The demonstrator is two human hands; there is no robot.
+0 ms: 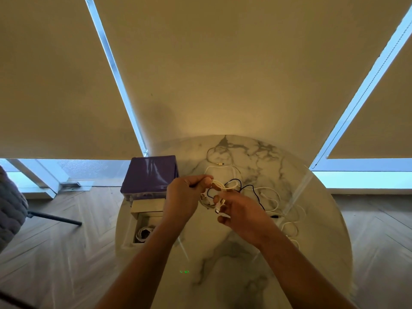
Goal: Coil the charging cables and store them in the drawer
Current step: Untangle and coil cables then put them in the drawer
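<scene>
Above a round marble table point(234, 259), my left hand point(186, 197) pinches a small coil of white charging cable point(219, 185). My right hand point(242, 211) grips the same cable's free end, its plug poking out between the fingers. A black cable point(249, 187) and several loose white cables point(287, 221) lie tangled on the table behind and to the right of my hands. Another white cable point(215, 152) loops near the far edge. At the table's left stands a purple drawer box point(150, 173), its lower drawer point(142, 228) pulled open with a coiled white cable inside.
Drawn beige roller blinds point(223, 74) hang behind the table. Wooden herringbone floor point(55, 253) surrounds it. A grey quilted chair point(11, 210) with a dark metal leg stands at the left edge.
</scene>
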